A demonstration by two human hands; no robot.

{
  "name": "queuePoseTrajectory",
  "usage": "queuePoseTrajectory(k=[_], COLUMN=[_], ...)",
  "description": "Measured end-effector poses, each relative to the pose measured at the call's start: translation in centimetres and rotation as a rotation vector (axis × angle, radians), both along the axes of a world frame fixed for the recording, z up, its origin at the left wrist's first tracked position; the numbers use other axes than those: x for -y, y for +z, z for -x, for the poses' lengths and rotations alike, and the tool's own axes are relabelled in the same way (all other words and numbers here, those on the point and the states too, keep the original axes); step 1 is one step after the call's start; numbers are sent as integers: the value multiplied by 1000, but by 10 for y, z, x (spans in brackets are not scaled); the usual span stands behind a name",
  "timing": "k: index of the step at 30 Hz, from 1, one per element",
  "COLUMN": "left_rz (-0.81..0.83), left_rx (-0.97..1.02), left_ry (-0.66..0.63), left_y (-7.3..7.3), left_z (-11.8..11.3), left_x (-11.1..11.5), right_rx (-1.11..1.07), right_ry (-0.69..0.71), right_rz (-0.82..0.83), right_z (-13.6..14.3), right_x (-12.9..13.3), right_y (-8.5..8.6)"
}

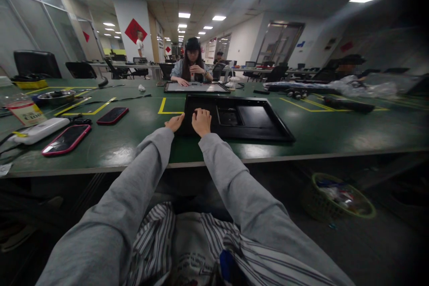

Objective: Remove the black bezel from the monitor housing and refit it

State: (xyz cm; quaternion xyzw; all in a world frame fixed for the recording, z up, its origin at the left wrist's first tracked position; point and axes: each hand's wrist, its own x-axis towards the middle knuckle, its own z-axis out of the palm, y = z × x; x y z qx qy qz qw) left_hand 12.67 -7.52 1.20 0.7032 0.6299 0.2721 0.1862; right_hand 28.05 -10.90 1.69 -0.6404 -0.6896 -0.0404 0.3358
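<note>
A shallow black rectangular housing with a raised rim lies flat near the front edge of the green table, just ahead of me. Set in it are a rectangular opening and a smooth, shiny dark plate. My left hand is at the housing's left edge, its fingers closed against that side; their undersides are hidden. On the housing's left part rests my right hand, palm down, fingers stretched forward and slightly bent. No tool shows in either hand.
Two phones, a red-edged phone and a dark phone, lie left, beside a white power strip and a bottle. Opposite, a person handles a flat panel. A basket stands below right.
</note>
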Motion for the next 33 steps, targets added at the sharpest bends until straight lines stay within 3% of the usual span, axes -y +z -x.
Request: queuePoseTrajectory(k=[2,5,13,18,22,27,33], left_rz=[-13,-63,-80,-148,-181,-195,-217], left_rx=[128,213,3,-75,-107,-112,-89], left_ry=[-130,-175,85,134,104,83,43], left_y=[4,6,-14,-18,-16,-18,-19], left_z=[-16,-16,50,63,62,59,60], left_x=[-1,-6,-24,-28,-24,-20,-21], right_rx=[33,82,79,31,48,65,89], right_ry=[5,6,-18,-187,-325,-488,-534], right_rz=[63,154,227,175,115,86,79], right_z=[-5,-16,-36,-62,-102,-174,-237], right_x=[1,2,-12,-26,-31,-30,-23], right_y=[-3,-6,-13,-23,-28,-28,-27])
